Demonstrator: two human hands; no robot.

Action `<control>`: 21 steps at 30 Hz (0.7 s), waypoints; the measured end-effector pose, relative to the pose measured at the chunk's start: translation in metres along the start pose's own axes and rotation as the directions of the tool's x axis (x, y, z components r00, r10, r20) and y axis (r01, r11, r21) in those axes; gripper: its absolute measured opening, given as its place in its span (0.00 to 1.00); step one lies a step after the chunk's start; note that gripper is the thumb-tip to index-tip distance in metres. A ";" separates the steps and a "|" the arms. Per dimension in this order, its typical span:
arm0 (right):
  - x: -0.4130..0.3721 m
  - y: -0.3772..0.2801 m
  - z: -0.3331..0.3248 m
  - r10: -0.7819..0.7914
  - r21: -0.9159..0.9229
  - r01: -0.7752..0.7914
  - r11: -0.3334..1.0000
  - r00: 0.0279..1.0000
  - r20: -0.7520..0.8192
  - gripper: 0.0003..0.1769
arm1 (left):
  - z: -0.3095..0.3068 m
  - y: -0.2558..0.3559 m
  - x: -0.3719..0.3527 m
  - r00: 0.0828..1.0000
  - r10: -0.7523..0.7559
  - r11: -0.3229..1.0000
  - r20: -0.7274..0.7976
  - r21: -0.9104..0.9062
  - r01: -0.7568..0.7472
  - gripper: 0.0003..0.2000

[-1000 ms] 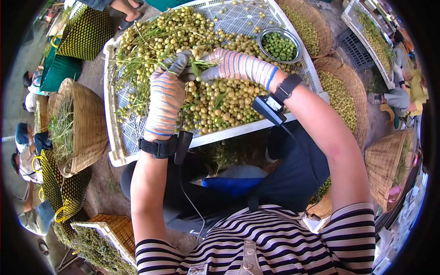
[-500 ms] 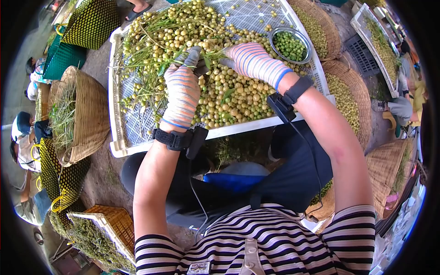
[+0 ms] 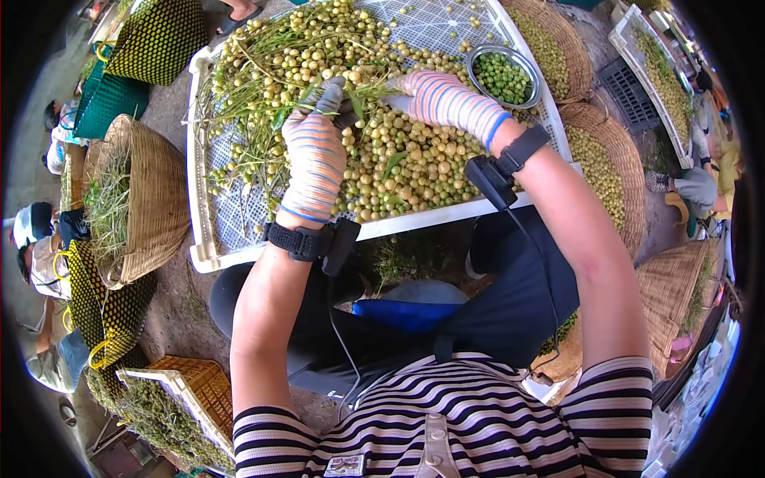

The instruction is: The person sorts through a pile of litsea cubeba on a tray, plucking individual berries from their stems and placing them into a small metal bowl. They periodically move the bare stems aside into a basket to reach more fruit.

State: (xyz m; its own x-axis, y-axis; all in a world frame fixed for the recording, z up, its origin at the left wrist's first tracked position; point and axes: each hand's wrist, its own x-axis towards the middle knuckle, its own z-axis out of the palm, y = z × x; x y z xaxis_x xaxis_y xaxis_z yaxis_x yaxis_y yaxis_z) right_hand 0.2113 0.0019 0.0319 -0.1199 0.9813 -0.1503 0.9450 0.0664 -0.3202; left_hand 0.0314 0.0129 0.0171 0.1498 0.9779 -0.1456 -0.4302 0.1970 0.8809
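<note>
Striped gloves with grey fingertips cover both hands. My left hand (image 3: 317, 151) is closed on a green stem with leaves over the fruit pile. Just to the right, my right hand (image 3: 442, 99) has its fingers pressed together at the other side of the sprig; what lies between its fingertips is too small to make out. Round yellowish fruits (image 3: 414, 159) lie beneath and around both hands on a white perforated tray (image 3: 198, 159). Green stems (image 3: 247, 103) are heaped at the tray's left. A metal bowl (image 3: 538, 80) of green fruits stands at its right.
A woven basket (image 3: 159, 199) with stems stands left, near yellow-black bags (image 3: 159, 40). Fruit-filled baskets (image 3: 629, 159) stand right of the tray. An orange crate (image 3: 199, 382) is at the lower left. Other people sit at the far left (image 3: 44, 255) and far right.
My right hand has shifted slightly to the right and up, with its forearm. My left hand stays nearly in place, its fingers moved a little.
</note>
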 end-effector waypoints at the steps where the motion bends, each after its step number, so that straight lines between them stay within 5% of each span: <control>1: -0.001 0.002 0.001 -0.002 0.001 0.002 1.000 1.000 0.001 0.19 | -0.002 0.000 0.000 1.000 0.014 1.000 0.011 -0.024 -0.014 0.08; 5: -0.003 0.004 0.000 -0.022 -0.165 0.012 0.986 0.998 -0.059 0.17 | -0.013 -0.003 0.009 0.999 -0.030 0.991 0.037 -0.132 0.035 0.08; 6: -0.003 0.004 -0.002 0.018 -0.187 -0.028 0.982 0.998 -0.055 0.16 | -0.013 -0.001 0.009 0.997 0.038 0.994 0.064 0.098 -0.044 0.08; 7: -0.003 0.004 -0.004 0.056 -0.211 -0.066 0.975 0.997 -0.051 0.16 | -0.013 0.000 0.008 0.997 0.038 0.994 0.064 0.095 -0.044 0.08; 9: -0.003 0.008 -0.003 -0.018 -0.224 -0.006 0.975 0.994 -0.105 0.16 | -0.011 0.004 0.003 0.998 -0.051 0.980 0.034 -0.190 0.056 0.08; 11: 0.002 0.010 0.000 -0.089 -0.232 0.050 0.971 0.983 -0.159 0.17 | -0.006 0.005 0.000 0.998 -0.055 0.975 0.025 -0.214 0.059 0.09; 15: 0.008 0.011 -0.007 0.080 -0.268 -0.102 0.958 0.992 -0.095 0.16 | -0.001 0.007 -0.002 0.999 -0.036 0.976 0.028 -0.213 0.041 0.09; 17: 0.013 0.024 0.000 -0.194 -0.181 0.179 0.967 0.979 -0.068 0.20 | -0.007 0.011 -0.002 0.999 -0.033 0.981 -0.012 -0.194 0.030 0.09; 18: 0.009 0.005 -0.011 0.021 0.026 -0.024 0.999 0.993 0.116 0.24 | -0.012 0.014 0.003 0.999 -0.009 0.976 -0.035 -0.218 0.001 0.09; 19: 0.010 0.008 -0.009 0.016 0.023 -0.019 1.000 0.993 0.119 0.24 | -0.018 0.017 0.008 0.998 0.015 0.970 -0.058 -0.242 -0.029 0.08; 21: 0.007 0.019 -0.013 0.141 -0.299 -0.125 0.946 0.990 0.030 0.23 | -0.031 0.033 0.016 0.994 0.027 0.969 -0.110 -0.240 -0.053 0.07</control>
State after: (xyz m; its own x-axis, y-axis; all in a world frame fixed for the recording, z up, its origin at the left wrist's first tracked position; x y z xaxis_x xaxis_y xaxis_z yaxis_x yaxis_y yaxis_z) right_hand 0.2320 0.0126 0.0373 0.0053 0.9751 -0.2218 1.0000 -0.0063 -0.0039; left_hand -0.0084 0.0367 0.0298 0.0390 0.9847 -0.1701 -0.6391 0.1554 0.7533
